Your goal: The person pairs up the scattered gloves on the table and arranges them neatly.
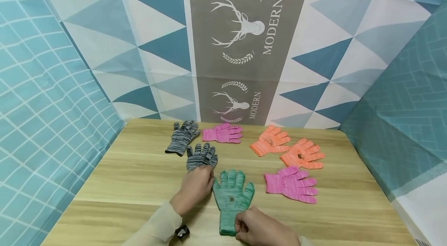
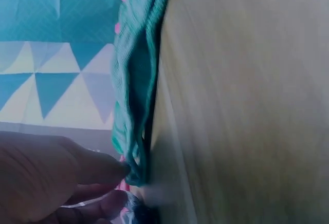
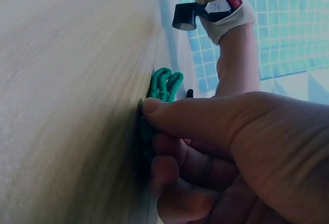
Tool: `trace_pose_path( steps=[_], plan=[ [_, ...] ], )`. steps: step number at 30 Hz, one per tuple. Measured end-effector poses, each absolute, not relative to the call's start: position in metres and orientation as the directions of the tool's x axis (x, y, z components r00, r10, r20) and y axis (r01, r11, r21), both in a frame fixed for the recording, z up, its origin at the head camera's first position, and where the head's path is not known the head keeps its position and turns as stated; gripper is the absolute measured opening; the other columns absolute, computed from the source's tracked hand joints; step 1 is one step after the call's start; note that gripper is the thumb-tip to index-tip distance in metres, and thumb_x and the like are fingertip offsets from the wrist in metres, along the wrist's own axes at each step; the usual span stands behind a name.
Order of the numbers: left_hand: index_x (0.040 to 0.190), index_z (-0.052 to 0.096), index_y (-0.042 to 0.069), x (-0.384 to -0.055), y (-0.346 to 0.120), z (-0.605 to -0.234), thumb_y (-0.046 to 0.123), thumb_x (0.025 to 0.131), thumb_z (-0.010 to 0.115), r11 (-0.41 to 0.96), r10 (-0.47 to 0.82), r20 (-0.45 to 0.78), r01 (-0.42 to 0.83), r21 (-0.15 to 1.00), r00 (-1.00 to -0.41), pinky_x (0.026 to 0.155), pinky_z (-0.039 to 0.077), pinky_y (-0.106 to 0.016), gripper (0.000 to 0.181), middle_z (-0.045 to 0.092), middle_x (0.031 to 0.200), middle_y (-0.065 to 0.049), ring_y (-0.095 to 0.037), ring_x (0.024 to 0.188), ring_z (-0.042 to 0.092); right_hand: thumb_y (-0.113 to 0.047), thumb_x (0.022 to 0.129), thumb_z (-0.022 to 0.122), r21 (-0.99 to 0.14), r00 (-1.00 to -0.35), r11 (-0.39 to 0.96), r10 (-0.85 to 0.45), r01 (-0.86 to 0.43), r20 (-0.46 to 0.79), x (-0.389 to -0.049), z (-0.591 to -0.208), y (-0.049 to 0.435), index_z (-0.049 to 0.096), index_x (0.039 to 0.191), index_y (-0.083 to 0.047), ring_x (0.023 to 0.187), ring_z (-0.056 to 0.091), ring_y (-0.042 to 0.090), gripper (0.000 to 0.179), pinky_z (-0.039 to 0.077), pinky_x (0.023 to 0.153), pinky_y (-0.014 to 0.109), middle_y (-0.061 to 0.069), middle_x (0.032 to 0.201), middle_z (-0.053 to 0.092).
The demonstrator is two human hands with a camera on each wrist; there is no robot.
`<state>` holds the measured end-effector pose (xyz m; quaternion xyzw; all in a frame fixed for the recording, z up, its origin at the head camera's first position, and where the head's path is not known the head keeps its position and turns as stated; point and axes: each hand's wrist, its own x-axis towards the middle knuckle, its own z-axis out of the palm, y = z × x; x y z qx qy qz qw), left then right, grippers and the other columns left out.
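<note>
A green knit glove point(image 1: 231, 199) with a dark spot on its palm lies flat, fingers pointing away, near the table's front. My left hand point(image 1: 197, 186) pinches its outermost left finger; in the left wrist view, thumb and fingertips meet at the end of the green fabric point(image 2: 134, 44). At the cuff's lower right corner, my right hand point(image 1: 260, 226) pinches the knit between thumb and curled fingers. Green folds point(image 3: 163, 82) show beyond that thumb in the right wrist view. Just beyond my left hand lies a black-and-grey glove point(image 1: 201, 156), its cuff hidden by the hand.
Another black-and-grey glove point(image 1: 181, 137) and a pink glove point(image 1: 223, 133) lie at the back. Two orange gloves, one farther back point(image 1: 270, 141) and one nearer point(image 1: 303, 155), lie to the right, above a second pink glove point(image 1: 291, 184). Patterned cloth walls point(image 1: 167, 44) enclose the wooden table point(image 1: 132, 176).
</note>
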<state>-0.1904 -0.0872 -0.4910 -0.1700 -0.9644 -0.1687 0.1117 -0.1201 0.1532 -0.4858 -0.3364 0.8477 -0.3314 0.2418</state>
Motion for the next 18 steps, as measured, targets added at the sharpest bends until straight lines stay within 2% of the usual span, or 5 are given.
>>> trace_pose_path(
  steps=[3, 6, 11, 14, 18],
  plan=[
    [0.090, 0.070, 0.013, -0.177, -0.084, -0.485, 0.012, 0.087, 0.079, 0.835, 0.342, 0.300, 0.434, 0.338, -0.891, 0.060, 0.055, -0.030, 0.009, 0.067, 0.084, 0.001, -0.015, 0.074, 0.065, -0.014, 0.094, 0.073, -0.739, -0.652, 0.556, -0.728, -0.380, -0.212, -0.122, -0.485, 0.154, 0.068, 0.082, -0.018, 0.057, 0.043, -0.009, 0.014, 0.044, 0.053, 0.014, -0.021, 0.066, 0.050],
    [0.106, 0.073, 0.007, -0.154, -0.081, -0.482, 0.016, 0.090, 0.076, 0.758, 0.457, 0.277, 0.533, 0.375, -0.845, 0.079, 0.060, -0.033, 0.019, 0.071, 0.104, -0.005, -0.020, 0.094, 0.068, -0.014, 0.094, 0.073, -0.762, -0.649, 0.545, -0.728, -0.350, -0.223, -0.121, -0.490, 0.153, 0.068, 0.082, -0.018, 0.058, 0.045, -0.008, 0.013, 0.045, 0.053, 0.014, -0.021, 0.067, 0.051],
    [0.141, 0.059, 0.006, -0.123, -0.072, -0.477, 0.032, 0.096, 0.072, 0.694, 0.608, 0.053, 0.562, 0.450, -0.792, 0.106, 0.053, -0.042, 0.054, 0.057, 0.145, -0.011, -0.030, 0.135, 0.056, -0.018, 0.096, 0.074, -0.753, -0.659, 0.540, -0.727, -0.376, -0.192, -0.122, -0.489, 0.156, 0.069, 0.084, -0.019, 0.056, 0.045, -0.008, 0.013, 0.045, 0.053, 0.014, -0.020, 0.066, 0.052],
    [0.147, 0.054, 0.009, -0.117, -0.069, -0.480, 0.040, 0.096, 0.072, 0.704, 0.626, -0.034, 0.546, 0.455, -0.779, 0.108, 0.051, -0.042, 0.063, 0.050, 0.152, -0.011, -0.033, 0.142, 0.050, -0.021, 0.098, 0.071, -0.754, -0.645, 0.521, -0.744, -0.399, -0.173, -0.125, -0.486, 0.158, 0.070, 0.085, -0.020, 0.057, 0.046, -0.009, 0.013, 0.046, 0.053, 0.014, -0.020, 0.068, 0.055],
    [0.142, 0.059, 0.010, -0.115, -0.068, -0.483, 0.042, 0.094, 0.074, 0.703, 0.653, 0.023, 0.617, 0.353, -0.757, 0.108, 0.051, -0.044, 0.060, 0.054, 0.148, -0.011, -0.033, 0.138, 0.051, -0.022, 0.101, 0.067, -0.755, -0.632, 0.496, -0.762, -0.429, -0.141, -0.134, -0.484, 0.162, 0.073, 0.086, -0.019, 0.060, 0.048, -0.010, 0.016, 0.049, 0.056, 0.014, -0.021, 0.072, 0.059]
  ],
)
